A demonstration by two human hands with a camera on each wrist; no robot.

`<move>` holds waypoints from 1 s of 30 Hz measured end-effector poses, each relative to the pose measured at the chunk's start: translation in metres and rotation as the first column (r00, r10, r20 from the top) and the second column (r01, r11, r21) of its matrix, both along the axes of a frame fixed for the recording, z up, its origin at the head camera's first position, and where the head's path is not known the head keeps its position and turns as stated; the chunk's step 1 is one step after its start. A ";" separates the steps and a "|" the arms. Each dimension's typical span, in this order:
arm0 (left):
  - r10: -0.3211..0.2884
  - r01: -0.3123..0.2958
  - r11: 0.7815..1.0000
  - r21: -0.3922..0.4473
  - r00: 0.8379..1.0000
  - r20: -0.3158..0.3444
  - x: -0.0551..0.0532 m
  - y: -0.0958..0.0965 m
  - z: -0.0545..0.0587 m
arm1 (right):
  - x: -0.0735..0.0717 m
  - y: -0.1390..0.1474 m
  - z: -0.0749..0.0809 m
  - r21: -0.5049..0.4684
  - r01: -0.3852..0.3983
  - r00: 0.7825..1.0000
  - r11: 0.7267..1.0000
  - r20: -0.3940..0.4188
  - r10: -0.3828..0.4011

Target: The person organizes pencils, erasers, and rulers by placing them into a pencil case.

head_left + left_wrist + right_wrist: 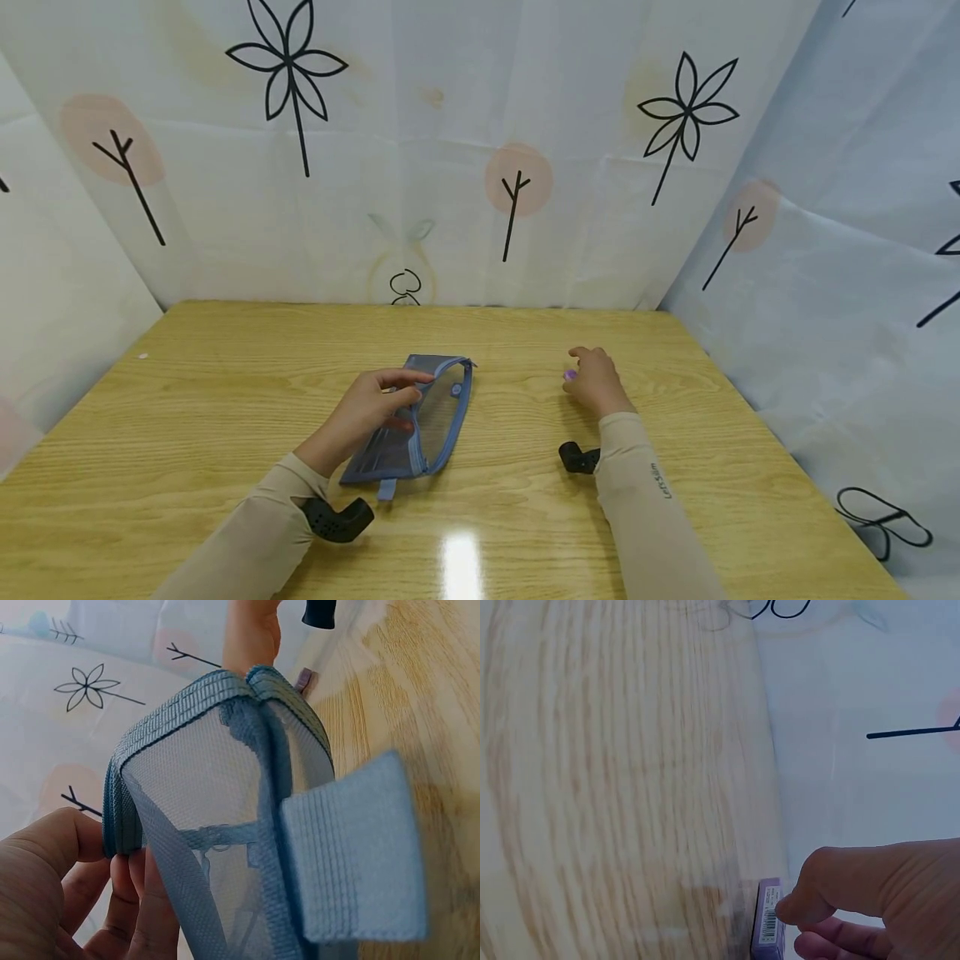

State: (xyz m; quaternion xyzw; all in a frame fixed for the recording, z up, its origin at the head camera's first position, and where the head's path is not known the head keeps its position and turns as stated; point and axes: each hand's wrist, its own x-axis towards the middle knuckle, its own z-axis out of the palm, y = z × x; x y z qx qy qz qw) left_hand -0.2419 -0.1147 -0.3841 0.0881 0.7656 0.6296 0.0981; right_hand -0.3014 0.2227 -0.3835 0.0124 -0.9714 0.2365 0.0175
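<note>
A blue mesh zipper pouch (382, 454) stands on the table with its zipped side gaping open. My left hand (378, 408) pinches one edge of that opening between thumb and fingers. Close up in the left wrist view, the pouch's zipper band (187, 712) and a pale blue fabric tab (356, 859) show. Off to the right, my right hand (597, 383) holds a small purple box (570, 375) low over the table. In the right wrist view, the thumb lies on the edge of the box's white barcode label (770, 915); the other fingers are partly hidden behind the thumb.
The wooden table (225, 400) meets patterned white cloth (450, 108) at the back and sides. A tiny white scrap (142, 356) lies at the far left. Black wrist cameras (337, 521) sit on both sleeves.
</note>
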 end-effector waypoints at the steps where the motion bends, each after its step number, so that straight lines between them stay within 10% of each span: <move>1: 0.000 0.000 1.000 -0.001 1.000 0.000 0.000 0.000 0.000 | 0.000 0.000 0.000 0.008 0.001 1.000 1.000 0.013 -0.001; 30: 0.007 -0.007 1.000 -0.004 1.000 -0.014 0.000 0.001 0.001 | 0.003 -0.005 -0.001 0.045 -0.051 0.998 0.998 0.041 0.049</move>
